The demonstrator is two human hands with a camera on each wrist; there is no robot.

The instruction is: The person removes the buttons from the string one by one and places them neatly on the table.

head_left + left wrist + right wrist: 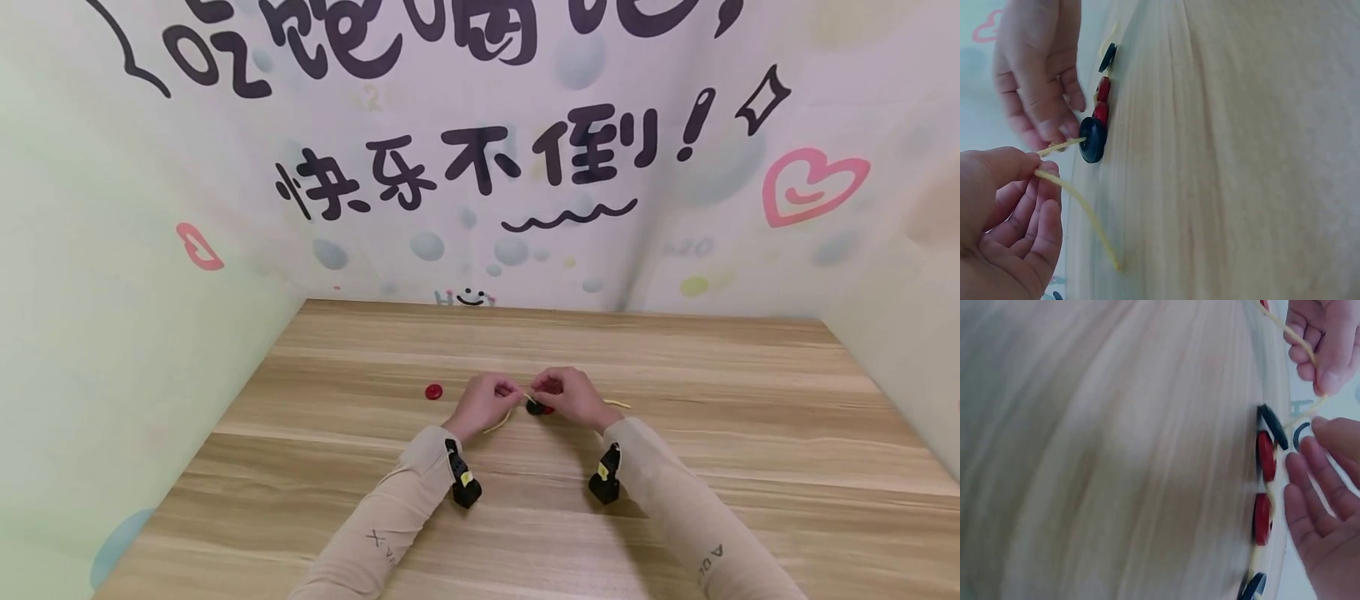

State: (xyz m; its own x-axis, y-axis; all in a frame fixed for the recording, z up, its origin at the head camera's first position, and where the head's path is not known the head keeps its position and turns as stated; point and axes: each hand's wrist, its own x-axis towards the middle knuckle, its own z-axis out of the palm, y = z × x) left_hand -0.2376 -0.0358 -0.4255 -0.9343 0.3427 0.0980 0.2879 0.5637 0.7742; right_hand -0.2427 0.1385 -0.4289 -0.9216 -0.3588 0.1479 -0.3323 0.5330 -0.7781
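My left hand (487, 404) pinches a yellow cord (1088, 212) between thumb and forefinger, and its tail droops toward the table. From the pinch, the cord runs through a black button (1092, 140) standing on edge. Behind that button, two red buttons (1262, 519) and another black button (1252, 587) sit along the same cord. Close beside the front black button is my right hand (573, 396). In the right wrist view its fingers are spread and loosely bent, thumb apart from forefinger, with nothing visibly held. In the head view this hand hides part of the row.
A loose red button (433, 392) lies on the wooden table (525, 517), left of the hands. The cord's other end (617, 404) shows to the right of the right hand. A printed cloth backdrop (480, 250) rises behind the table.
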